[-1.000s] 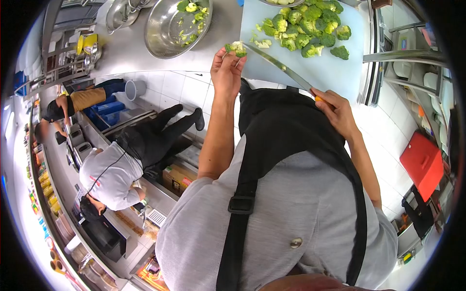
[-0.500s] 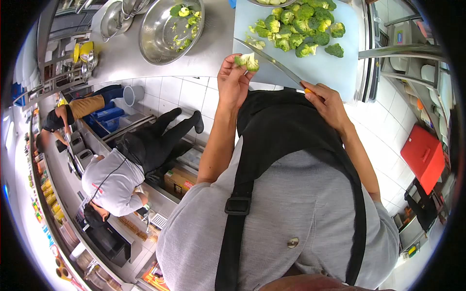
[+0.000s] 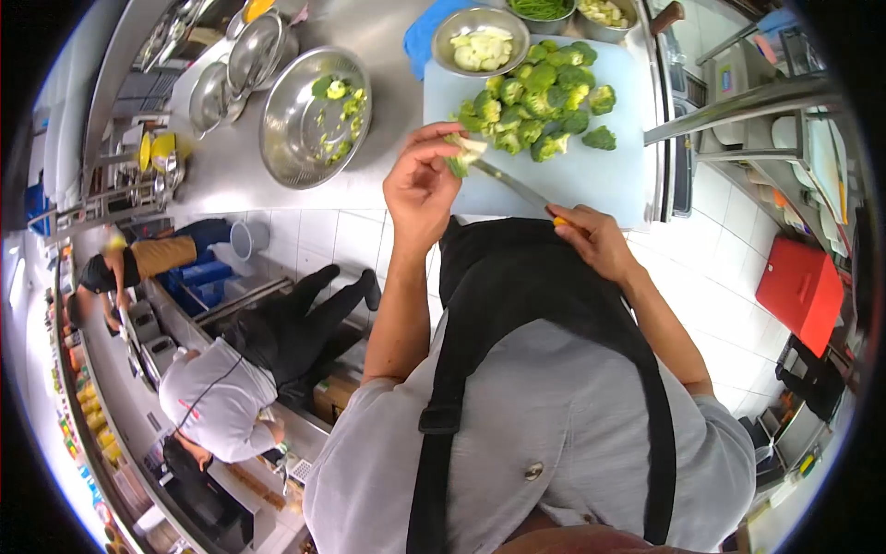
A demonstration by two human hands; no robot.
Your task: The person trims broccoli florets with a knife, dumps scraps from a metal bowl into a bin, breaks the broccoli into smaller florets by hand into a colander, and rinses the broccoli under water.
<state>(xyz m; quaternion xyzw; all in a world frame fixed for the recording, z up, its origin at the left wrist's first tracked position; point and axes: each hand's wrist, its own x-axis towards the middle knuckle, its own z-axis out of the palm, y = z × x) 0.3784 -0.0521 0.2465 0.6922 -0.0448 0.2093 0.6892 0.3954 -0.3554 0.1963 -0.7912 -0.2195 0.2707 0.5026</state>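
Between the thumb and fingers of my left hand [image 3: 422, 182] is a broccoli floret [image 3: 459, 155], its pale cut stem turned to the right. My right hand [image 3: 595, 242] grips a knife [image 3: 517, 187] by its orange-marked handle. The blade points up and left, its tip end at the floret; whether it cuts in, I cannot tell. Beyond both hands, a pile of cut broccoli [image 3: 535, 102] covers much of the pale blue cutting board [image 3: 604, 180]. At the board's far left edge, a steel bowl [image 3: 443, 46] holds pale cut pieces.
Left of the board stands a large steel colander [image 3: 277, 157] with broccoli scraps inside. Bowls of green strips [image 3: 543, 9] and pale chunks [image 3: 604, 13] sit at the back, near a blue cloth [image 3: 420, 37]. A metal rail [image 3: 729, 115] runs at right. Two people work at the left.
My left hand has turned the floret so its stem faces the knife, and the blade's tip has come to it. The view has shifted, bringing more bowls behind the board into sight.
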